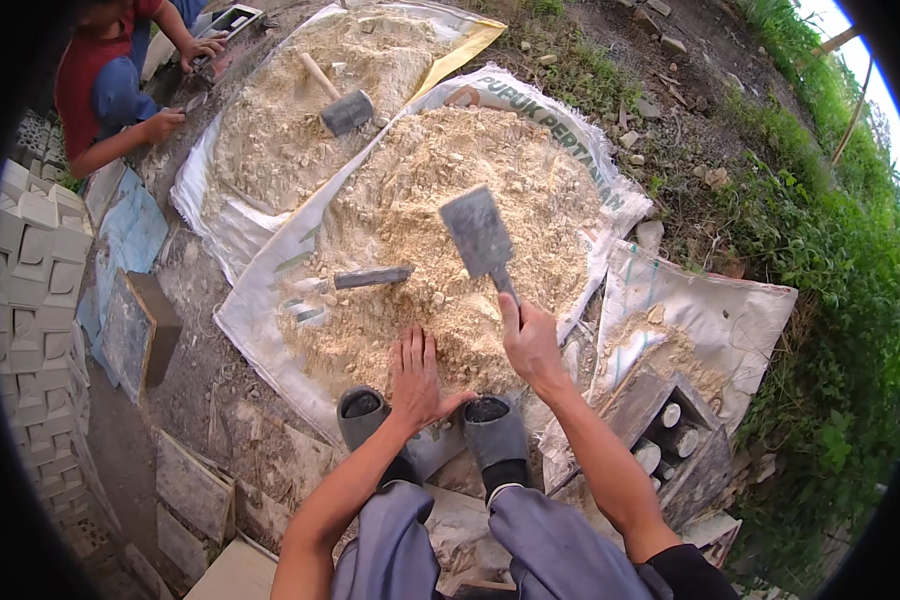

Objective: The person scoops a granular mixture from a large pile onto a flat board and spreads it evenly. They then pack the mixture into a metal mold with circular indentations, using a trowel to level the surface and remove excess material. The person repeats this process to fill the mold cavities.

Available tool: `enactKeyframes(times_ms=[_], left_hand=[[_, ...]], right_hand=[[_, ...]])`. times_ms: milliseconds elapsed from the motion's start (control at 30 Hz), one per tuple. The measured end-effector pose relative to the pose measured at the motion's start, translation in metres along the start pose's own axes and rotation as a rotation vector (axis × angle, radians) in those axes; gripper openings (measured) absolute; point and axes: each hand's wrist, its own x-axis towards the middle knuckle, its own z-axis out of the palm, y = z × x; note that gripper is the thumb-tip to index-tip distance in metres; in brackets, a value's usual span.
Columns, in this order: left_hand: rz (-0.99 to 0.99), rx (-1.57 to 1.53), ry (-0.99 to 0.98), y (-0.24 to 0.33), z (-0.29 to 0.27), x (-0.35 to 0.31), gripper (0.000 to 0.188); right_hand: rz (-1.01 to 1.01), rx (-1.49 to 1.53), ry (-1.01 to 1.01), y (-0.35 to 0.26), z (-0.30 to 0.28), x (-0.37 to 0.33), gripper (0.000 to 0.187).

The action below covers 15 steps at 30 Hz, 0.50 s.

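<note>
My right hand (pixel 533 345) is closed around the handle of a flat, grey, square-bladed trowel (pixel 477 232), held with its blade pointing away from me over a mound of pale, crumbly powder (pixel 515 150). My left hand (pixel 417 385) rests at the near edge of the mound, fingers stretched out and holding nothing. Under the powder lies a spread white woven sack (pixel 255 318). A short dark bar (pixel 372 277) sits on the powder, left of the trowel and beyond my left hand. My dark boots (pixel 497 440) stand at the sack's near edge.
A mallet (pixel 346 113) lies on a second powder heap (pixel 260 120) at far left. Beyond it works another person (pixel 100 90). Pale shaped blocks (pixel 30 290) are stacked at left, near a leaning board (pixel 135 325). A box (pixel 705 465) holding several cylinders stands at right, before greenery.
</note>
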Motion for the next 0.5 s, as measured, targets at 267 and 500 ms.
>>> enactKeyframes(times_ms=[267, 500], left_hand=[[-0.013, -0.288, 0.217, -0.018, 0.012, 0.012, 0.065], [-0.153, -0.427, 0.368, -0.026, 0.013, 0.044, 0.03]], right_hand=[[0.292, -0.219, -0.31, 0.062, -0.015, -0.045, 0.062], [0.19, -0.033, -0.066, 0.004, -0.049, -0.03, 0.062]])
